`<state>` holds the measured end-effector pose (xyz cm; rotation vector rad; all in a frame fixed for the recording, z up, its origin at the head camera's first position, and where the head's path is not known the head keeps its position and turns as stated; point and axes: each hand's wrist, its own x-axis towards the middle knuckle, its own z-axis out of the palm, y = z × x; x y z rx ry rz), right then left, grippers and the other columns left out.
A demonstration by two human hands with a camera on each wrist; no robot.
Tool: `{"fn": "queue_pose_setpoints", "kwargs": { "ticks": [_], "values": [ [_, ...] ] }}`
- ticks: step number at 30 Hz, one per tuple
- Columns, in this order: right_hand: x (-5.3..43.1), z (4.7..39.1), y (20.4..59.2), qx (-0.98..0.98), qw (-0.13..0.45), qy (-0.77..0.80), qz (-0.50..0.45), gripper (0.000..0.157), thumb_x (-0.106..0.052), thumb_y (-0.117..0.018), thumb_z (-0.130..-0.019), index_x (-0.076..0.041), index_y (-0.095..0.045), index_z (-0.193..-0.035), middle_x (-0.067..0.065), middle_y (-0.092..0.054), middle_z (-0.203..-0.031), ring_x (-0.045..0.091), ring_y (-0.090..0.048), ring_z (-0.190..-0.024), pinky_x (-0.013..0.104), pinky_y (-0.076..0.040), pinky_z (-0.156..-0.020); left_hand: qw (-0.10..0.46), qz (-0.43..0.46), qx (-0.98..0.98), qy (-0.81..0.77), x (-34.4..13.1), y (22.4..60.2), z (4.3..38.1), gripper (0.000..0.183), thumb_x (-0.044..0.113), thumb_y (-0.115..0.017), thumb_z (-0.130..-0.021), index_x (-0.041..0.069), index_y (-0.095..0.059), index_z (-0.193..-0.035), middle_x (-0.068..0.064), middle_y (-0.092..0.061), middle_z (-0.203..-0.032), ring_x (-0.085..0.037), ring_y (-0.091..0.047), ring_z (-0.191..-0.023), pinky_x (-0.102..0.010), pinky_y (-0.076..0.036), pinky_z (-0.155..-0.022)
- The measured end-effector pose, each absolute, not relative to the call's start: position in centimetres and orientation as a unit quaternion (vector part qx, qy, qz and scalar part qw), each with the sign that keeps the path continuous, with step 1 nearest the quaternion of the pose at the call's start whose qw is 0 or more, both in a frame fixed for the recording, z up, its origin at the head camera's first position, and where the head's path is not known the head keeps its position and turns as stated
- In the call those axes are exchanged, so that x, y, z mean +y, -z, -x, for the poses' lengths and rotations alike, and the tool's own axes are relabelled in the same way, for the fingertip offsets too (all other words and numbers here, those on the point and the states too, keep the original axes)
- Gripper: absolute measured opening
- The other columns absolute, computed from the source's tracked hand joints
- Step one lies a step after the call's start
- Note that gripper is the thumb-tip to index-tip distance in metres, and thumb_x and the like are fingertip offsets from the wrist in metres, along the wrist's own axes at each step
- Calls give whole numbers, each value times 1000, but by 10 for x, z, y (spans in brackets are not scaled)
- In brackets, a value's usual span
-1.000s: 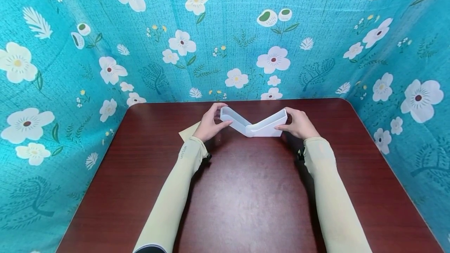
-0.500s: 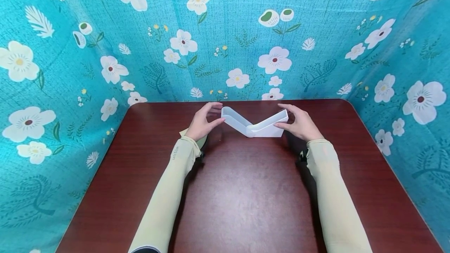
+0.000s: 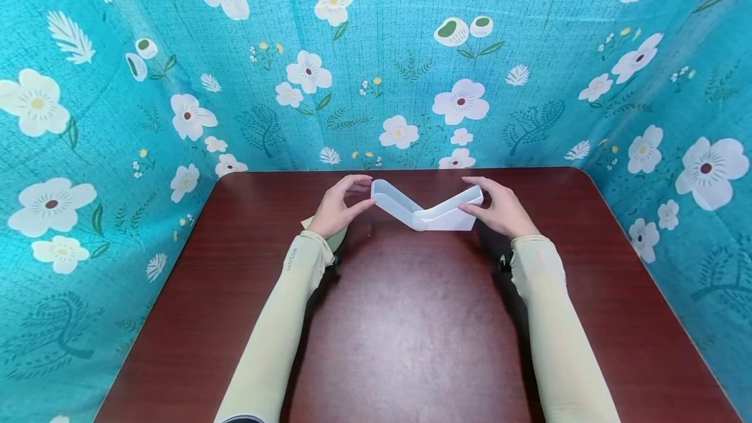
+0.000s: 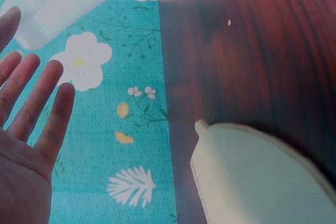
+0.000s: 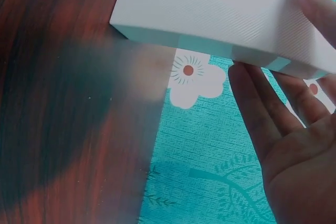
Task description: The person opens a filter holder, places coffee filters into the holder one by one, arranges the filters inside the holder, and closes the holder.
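Note:
An opened white case, hinged in the middle, stands in a V near the table's back edge. Its translucent left half [image 3: 395, 206] slants up to the left, while the white right half [image 3: 451, 218] has a flat lower edge on the table. My left hand [image 3: 339, 206] is beside the left end, fingers loosely spread; the left wrist view shows its palm holding nothing, with the case [image 4: 79, 11] beyond the thumb. Around the right end, my right hand [image 3: 498, 207] has its thumb in front and relaxed, nearly straight fingers behind. The right wrist view shows white ribbed sides [image 5: 210, 11]; finger contact is unclear.
A pale yellow flat piece with a curved edge [image 4: 262, 174] lies on the table by my left wrist, partly covered by it in the head view. The dark red wood table [image 3: 405, 331] meets a blue floral cloth [image 3: 352, 83] at its back and sides.
My left hand has let go of the case's left end and drawn back leftward. The right hand's fingers have loosened and spread. The case stays in its V on the table.

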<state>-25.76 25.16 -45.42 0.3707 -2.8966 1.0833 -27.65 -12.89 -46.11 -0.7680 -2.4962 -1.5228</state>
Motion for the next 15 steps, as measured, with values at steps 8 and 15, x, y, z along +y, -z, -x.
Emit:
{"fn": "queue_pose_setpoints", "kwargs": {
  "ticks": [8,15],
  "values": [
    [237,255,440,-929,82,-328,-154,64,-31,-80,-93,-17,-55,-150,11,-60,-140,30,-57,-115,51,-50,-95,73,229,-844,480,-154,459,277,42,20,-73,-98,10,-62,-138,-13,-67,-133,-25,-66,-119,-45,-54,-102],
    [213,247,420,-919,115,-331,-182,61,-33,-80,-92,-17,-58,-147,9,-58,-146,31,-51,-137,57,-43,-111,98,210,-865,445,-180,460,278,40,13,-75,-96,7,-64,-134,-13,-70,-128,-27,-69,-114,-44,-55,-101]
  ]
}}
